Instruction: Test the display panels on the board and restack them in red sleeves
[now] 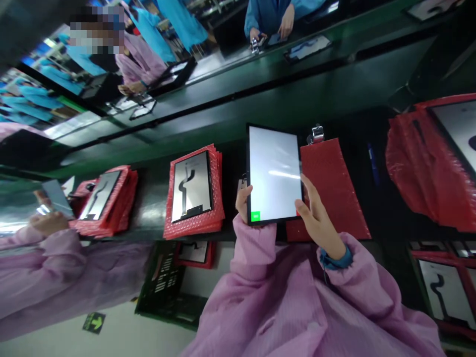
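Observation:
I hold a lit tablet screen [274, 173], white with a small green square in its lower left corner, upright over the dark bench. My left hand [243, 201] grips its lower left edge, fingers wrapped behind it. My right hand [316, 215] holds the lower right edge, with thumb and fingers on the glass and rim. Just behind and to the right of the screen lies a red bubble-wrap sheet [330, 183] with a metal clip [316, 134] at its top.
A stack of red bubble bags topped by a panel [193, 196] lies to my left, and a second stack [106, 198] lies further left by a co-worker's hand [46, 218]. Red bags with panels [431, 163] sit on the right. Other people work across the green conveyor [260, 94].

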`<move>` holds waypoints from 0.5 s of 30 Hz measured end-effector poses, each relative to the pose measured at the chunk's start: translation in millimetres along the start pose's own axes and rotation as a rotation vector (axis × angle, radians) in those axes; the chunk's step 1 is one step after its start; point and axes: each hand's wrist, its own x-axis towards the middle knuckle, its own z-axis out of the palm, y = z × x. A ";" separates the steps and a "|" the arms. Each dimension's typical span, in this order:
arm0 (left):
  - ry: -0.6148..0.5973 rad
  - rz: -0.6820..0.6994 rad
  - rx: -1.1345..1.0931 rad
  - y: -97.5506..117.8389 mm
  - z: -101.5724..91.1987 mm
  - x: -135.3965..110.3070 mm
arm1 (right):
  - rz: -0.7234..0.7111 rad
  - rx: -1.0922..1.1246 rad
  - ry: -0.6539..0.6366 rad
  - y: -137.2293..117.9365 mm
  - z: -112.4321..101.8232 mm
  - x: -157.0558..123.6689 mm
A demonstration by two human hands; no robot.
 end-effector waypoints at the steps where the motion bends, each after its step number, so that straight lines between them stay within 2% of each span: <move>1: 0.003 0.019 0.007 -4.1 2.8 0.3 | -0.041 -0.093 0.017 -1.8 -1.0 0.7; 4: -0.107 0.053 -0.006 -17.5 6.7 6.5 | -0.078 -0.401 0.069 -3.6 -5.6 -1.8; 6: -0.197 0.052 -0.036 -26.3 4.6 13.8 | -0.106 -0.510 0.076 -2.6 -11.5 -5.3; 8: -0.234 0.049 -0.067 -34.7 0.3 21.0 | -0.179 -0.574 0.108 -4.6 -19.1 -6.6; 12: -0.191 0.114 -0.023 -47.1 -10.4 18.2 | -0.360 -0.771 0.171 -26.1 -27.1 9.7; 15: -0.110 0.269 0.147 -50.6 -18.9 -4.4 | -0.495 -0.868 0.068 -45.7 -20.8 36.0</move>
